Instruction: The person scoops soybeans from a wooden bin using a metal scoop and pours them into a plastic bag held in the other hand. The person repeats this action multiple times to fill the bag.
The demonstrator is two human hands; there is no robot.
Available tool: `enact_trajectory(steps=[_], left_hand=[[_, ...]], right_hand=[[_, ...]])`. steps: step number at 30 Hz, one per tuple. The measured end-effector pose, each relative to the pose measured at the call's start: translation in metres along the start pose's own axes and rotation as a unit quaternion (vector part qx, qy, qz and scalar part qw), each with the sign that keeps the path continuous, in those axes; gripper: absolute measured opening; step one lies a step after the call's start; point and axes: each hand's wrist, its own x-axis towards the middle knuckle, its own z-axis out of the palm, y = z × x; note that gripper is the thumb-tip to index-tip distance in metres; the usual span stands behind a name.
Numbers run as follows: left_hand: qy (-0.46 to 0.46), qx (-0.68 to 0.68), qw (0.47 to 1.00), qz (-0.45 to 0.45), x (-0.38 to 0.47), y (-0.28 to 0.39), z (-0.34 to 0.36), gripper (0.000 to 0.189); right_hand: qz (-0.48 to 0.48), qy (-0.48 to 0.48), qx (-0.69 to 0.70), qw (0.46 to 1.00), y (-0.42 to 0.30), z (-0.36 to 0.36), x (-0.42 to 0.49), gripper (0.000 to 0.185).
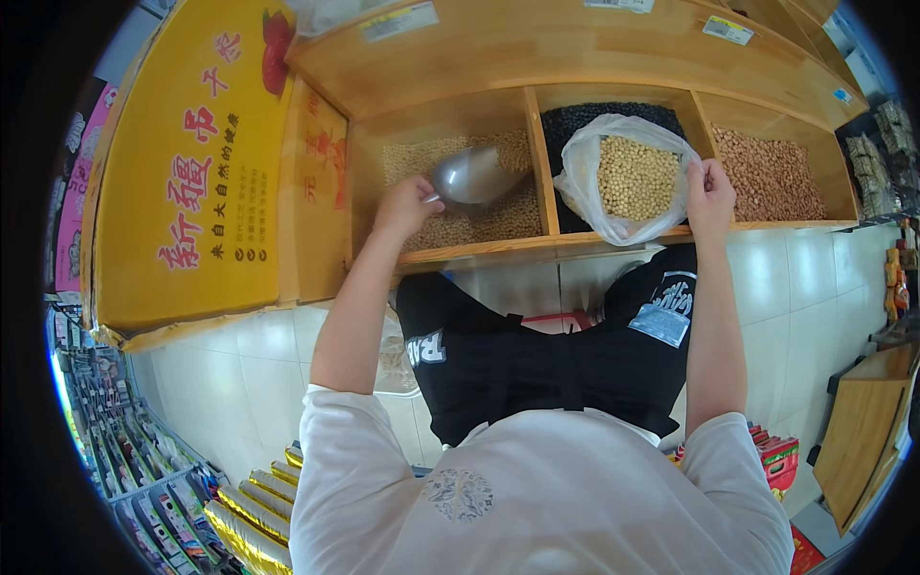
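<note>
My left hand (410,205) grips the handle of a metal scoop (467,176), whose bowl lies over the pale soybeans (438,233) in the left compartment of a wooden bin. With my right hand (710,180) I pinch the right rim of an open clear plastic bag (583,154). Round yellow soybeans (638,176) fill the bag's bottom. It rests in the middle compartment on black beans (575,118), its near side over the front edge. Whether the scoop holds any beans cannot be told.
Wooden dividers (541,165) part the compartments. Reddish-brown peanuts or beans (773,172) lie in the right one. A yellow printed panel (194,172) stands at the left. Price tags sit on the back board (546,47). Gold-wrapped packages (251,510) are at the lower left.
</note>
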Motion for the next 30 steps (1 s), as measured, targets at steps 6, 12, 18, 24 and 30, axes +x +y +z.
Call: enact_trajectory(steps=[6, 12, 18, 24, 30], left_hand=[[0.003, -0.177, 0.984, 0.002, 0.007, -0.024, -0.005, 0.039], [-0.047, -0.290, 0.956, 0.000, 0.003, -0.018, -0.016, 0.038], [-0.018, -0.306, 0.949, 0.077, 0.001, -0.013, -0.013, 0.036], [-0.003, -0.289, 0.944, 0.157, -0.023, 0.044, -0.032, 0.031], [0.071, 0.027, 0.967, 0.243, -0.086, 0.171, -0.080, 0.021]], right_hand=[[-0.006, 0.000, -0.008, 1.000, 0.001, -0.002, 0.000, 0.026], [-0.007, -0.002, -0.007, 1.000, 0.001, -0.001, 0.000, 0.027], [-0.017, 0.006, -0.017, 1.000, -0.001, -0.002, 0.001, 0.029], [-0.027, 0.011, -0.023, 0.999, -0.003, -0.003, 0.002, 0.028], [-0.023, 0.005, -0.005, 1.000, -0.001, -0.002, 0.000, 0.026]])
